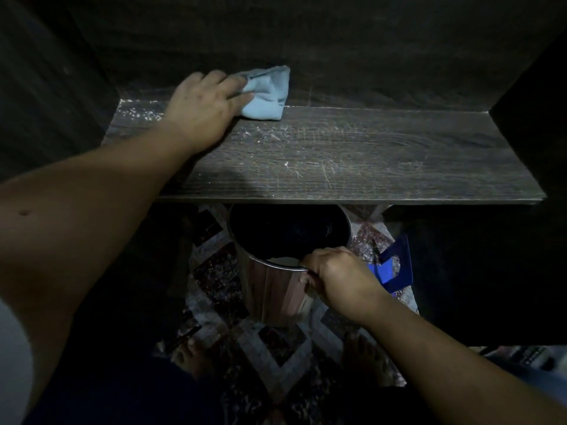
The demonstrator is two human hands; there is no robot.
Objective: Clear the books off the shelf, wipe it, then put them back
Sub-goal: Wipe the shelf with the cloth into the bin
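bare dusty shelf (368, 154), books cleared: left grip (202, 108) presses cloth (267, 93) flat, wiping underway; right grip (334, 277) clasps bin (270, 289) rim; restocking remains.

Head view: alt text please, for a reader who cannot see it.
A person's left grip presses a light blue cloth onto the back of a dusty, bookless dark wood shelf. The right grip holds the rim of a metal bin below the shelf's front edge, with a patterned floor beneath.
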